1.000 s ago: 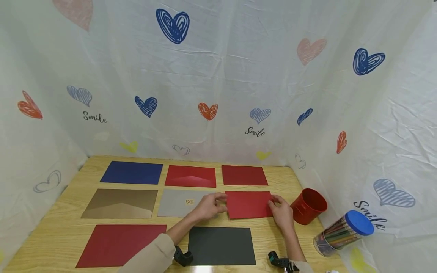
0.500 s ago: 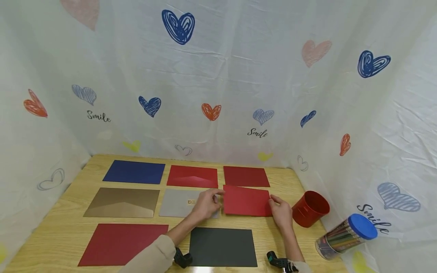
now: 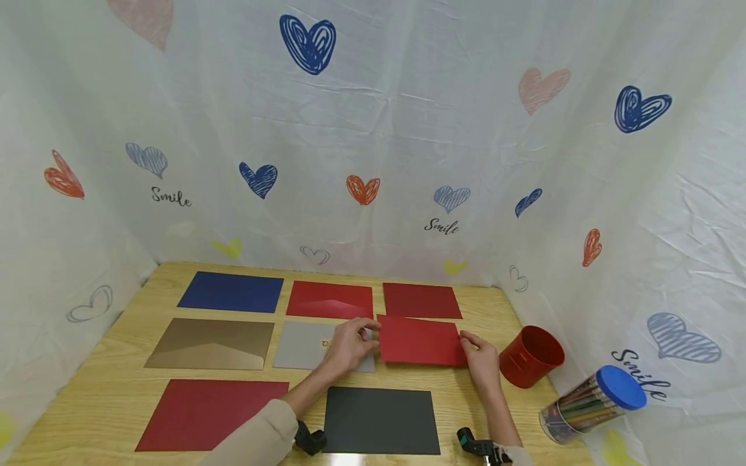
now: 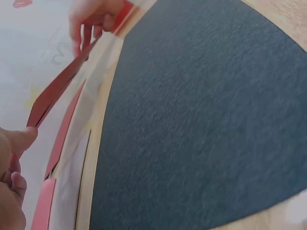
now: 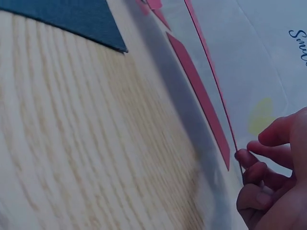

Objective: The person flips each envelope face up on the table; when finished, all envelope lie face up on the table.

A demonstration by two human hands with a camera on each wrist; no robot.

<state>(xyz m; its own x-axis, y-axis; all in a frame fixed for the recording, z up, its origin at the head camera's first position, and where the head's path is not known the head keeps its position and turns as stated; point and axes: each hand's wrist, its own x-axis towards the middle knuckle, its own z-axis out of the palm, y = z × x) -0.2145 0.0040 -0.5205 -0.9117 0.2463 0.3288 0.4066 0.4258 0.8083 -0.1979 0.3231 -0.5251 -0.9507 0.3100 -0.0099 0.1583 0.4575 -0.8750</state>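
- left hand (image 3: 351,344) is pinching thin, flat red rectangle (image 3: 421,341) by left edge;
- right hand (image 3: 482,362) is gripping opposite edge;
- grainy dark sheet (image 4: 201,115) is lying nearby

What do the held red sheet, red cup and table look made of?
Red sheet: probably stiff matte paper or card; it's thin and flat, with no strong shine. Red cup: likely smooth plastic, given its soft sheen; painted metal is possible. Table: wood or laminate, pale with streaky grain.

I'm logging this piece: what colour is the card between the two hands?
The card is plain red, best seen in the head view.
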